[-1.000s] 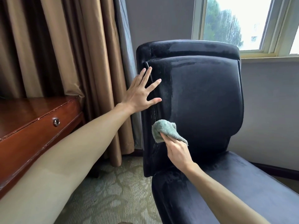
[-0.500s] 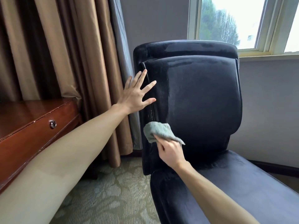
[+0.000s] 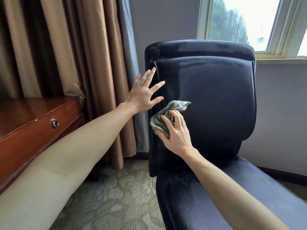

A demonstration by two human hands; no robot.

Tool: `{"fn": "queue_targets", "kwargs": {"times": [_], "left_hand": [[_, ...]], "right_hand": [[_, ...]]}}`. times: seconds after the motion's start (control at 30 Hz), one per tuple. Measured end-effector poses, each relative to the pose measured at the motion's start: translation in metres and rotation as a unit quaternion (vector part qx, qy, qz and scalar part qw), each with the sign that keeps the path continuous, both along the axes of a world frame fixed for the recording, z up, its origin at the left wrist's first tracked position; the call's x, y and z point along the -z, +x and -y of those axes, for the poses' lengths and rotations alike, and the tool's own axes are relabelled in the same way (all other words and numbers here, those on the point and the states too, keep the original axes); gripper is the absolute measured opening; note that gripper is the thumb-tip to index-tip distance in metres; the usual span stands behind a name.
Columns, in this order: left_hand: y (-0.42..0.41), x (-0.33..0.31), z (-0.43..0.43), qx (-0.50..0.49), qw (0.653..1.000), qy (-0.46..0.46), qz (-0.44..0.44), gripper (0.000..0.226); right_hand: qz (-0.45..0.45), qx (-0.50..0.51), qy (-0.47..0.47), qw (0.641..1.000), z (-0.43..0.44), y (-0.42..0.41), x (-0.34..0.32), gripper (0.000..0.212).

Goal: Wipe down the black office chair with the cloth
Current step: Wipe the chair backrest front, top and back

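**Cloth at the backrest's left edge, with the broad panel up and to its right**

The right hand (image 3: 176, 138) bunches the grey-green cloth (image 3: 177, 106) in curled fingers, thumb under the lower fold, and holds it against the black office chair (image 3: 216, 105) at centre frame. The contact is low on the left side of the backrest, close to its outer edge.

Just above and to the left, the left hand (image 3: 142, 95) lies flat with its fingers spread straight. The fingertips rest on the same edge of the backrest and grip nothing; it looks like a brace for the chair.

The backrest runs tall, from the seat (image 3: 249, 196) at lower right up to the padded top roll under the window (image 3: 240, 22). Most of its face lies up and to the right of the cloth. The hand holding the cloth is therefore the nearer one to that surface, and a stroke would likely travel rightward across the panel or upward along it. The bracing hand sits close above the cloth, so an upward stroke along the edge would probably meet it.

The wooden desk (image 3: 33, 123) and brown curtain (image 3: 74, 55) fill the left of the frame.
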State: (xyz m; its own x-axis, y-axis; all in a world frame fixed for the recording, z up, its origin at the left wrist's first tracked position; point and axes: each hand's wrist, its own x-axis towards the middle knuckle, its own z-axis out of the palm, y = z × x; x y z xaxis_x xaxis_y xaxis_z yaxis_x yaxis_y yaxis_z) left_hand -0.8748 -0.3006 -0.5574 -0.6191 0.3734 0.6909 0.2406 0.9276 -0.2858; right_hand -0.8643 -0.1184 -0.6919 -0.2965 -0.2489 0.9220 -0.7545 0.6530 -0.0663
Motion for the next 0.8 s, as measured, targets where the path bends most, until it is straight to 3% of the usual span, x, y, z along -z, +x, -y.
{"fn": "queue_targets", "kwargs": {"times": [0.13,0.37,0.53,0.8], "left_hand": [[-0.003,0.004,0.000,0.003,1.000,-0.004,0.016,0.066],[-0.007,0.009,0.001,0.003,1.000,-0.005,0.018,0.068],[-0.008,0.011,0.000,0.009,1.000,0.001,0.022,0.068],[-0.010,0.009,-0.006,0.003,1.000,0.002,0.019,0.067]], "right_hand": [[0.022,-0.001,0.022,1.000,0.006,-0.005,-0.003,0.057],[-0.031,0.008,0.051,0.998,0.002,-0.018,0.032,0.044],[-0.021,-0.016,0.127,0.992,-0.020,-0.009,0.061,0.057],[-0.019,-0.006,0.041,0.999,-0.017,-0.024,-0.017,0.053]]}}
